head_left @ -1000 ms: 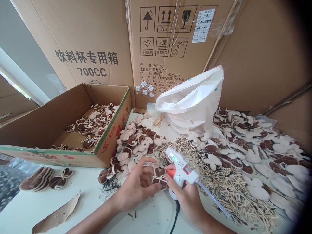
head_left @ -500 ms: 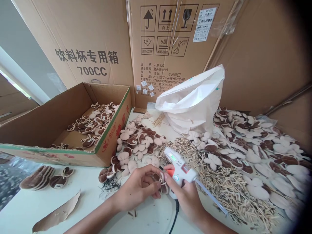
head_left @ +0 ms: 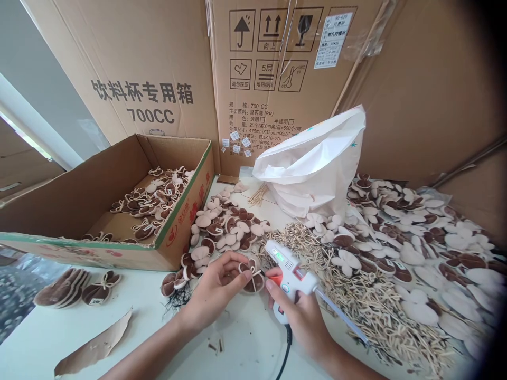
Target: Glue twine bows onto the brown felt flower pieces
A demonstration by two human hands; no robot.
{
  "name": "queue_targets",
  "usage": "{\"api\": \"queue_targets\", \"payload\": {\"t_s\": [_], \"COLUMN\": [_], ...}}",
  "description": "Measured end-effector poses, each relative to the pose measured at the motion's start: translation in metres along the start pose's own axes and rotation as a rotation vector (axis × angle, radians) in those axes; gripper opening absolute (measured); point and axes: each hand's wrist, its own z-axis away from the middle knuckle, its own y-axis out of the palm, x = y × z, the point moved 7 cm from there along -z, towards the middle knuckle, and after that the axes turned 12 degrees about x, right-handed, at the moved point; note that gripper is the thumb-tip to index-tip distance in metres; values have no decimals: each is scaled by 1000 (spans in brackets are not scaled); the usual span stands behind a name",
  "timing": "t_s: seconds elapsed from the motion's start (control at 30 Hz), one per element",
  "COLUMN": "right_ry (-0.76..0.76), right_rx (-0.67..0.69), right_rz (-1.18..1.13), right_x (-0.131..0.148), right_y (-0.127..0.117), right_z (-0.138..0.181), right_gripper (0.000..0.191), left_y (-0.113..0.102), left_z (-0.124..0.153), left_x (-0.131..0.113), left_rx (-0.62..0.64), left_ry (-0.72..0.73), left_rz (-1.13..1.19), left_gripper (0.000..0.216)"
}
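Note:
Between the thumb and fingers of my left hand [head_left: 216, 287] is a small brown and cream plush piece [head_left: 253, 282] with a thin cord bow on its front. My right hand [head_left: 304, 316] is wrapped round a white hot glue gun [head_left: 291, 279] with an orange front part. Its nozzle end points left, close beside the plush piece; whether they touch I cannot tell. A clear glue stick [head_left: 343, 315] sticks out of the gun's back, and a black cable [head_left: 285, 351] runs down from its handle.
On the left stands an open cardboard box [head_left: 99, 256] holding several bowed pieces. Loose plush pieces [head_left: 233, 232] lie behind my hands, more [head_left: 415, 237] at right. Cord bows [head_left: 380, 311] are heaped right of the gun. A white bag [head_left: 312, 179] stands behind; torn cardboard [head_left: 95, 345] lies front left.
My left hand has shifted slightly left and up, and the plush piece now faces me with its bow in plain view. My right thumb has come away from it; the glue gun stays nearly in place.

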Motion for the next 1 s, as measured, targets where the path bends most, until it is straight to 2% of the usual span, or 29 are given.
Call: {"api": "queue_targets", "payload": {"t_s": [0.27, 0.5, 0.8, 1.0], "right_ry": [-12, -4, 48, 42], "right_rx": [26, 83, 172, 193], "right_rz": [24, 35, 81, 224], "right_x": [0, 0, -2, 2], "right_y": [1, 5, 9, 11], "right_z": [1, 1, 1, 3], "right_gripper": [41, 41, 40, 36], "left_y": [-12, -20, -18, -16], "left_z": [0, 2, 1, 0], "left_x": [1, 3, 1, -2], "left_rx": [-145, -214, -206, -190], "left_ry": [9, 23, 29, 24], "left_rz": [28, 53, 90, 105], "left_gripper": [33, 35, 38, 37]}}
